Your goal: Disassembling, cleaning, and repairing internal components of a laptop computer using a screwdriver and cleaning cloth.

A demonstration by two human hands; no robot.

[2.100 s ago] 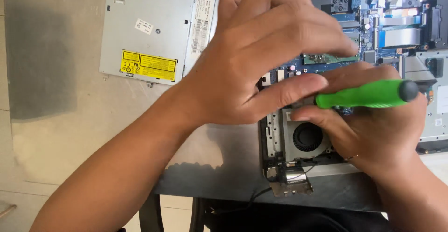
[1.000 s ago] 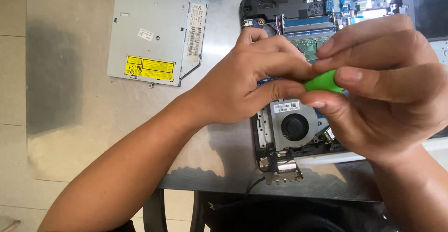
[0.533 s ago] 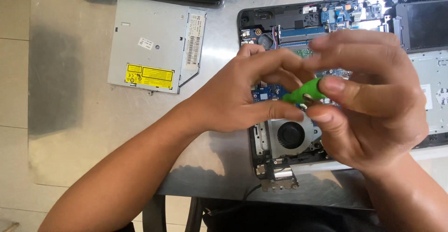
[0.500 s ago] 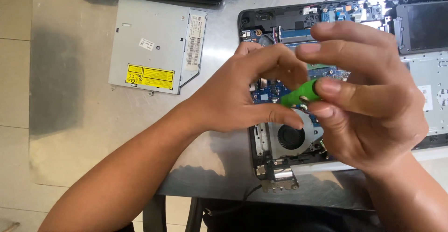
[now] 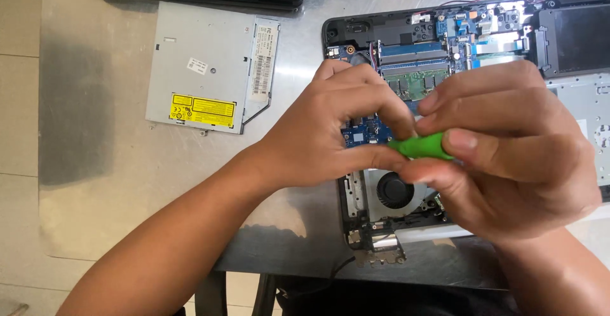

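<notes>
Green screwdriver was pinched by right hand and steadied by left hand's closed fingertips, above the fan of the opened laptop | judged light, stiff, best gripped at handle | drive lay far left.

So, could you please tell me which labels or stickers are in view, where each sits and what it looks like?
Yellow label: rectangular, with dark print, near the lower edge of the grey optical drive.
White barcode label: long strip down the drive's right side.
Small white sticker: mid-drive, tilted.
</notes>
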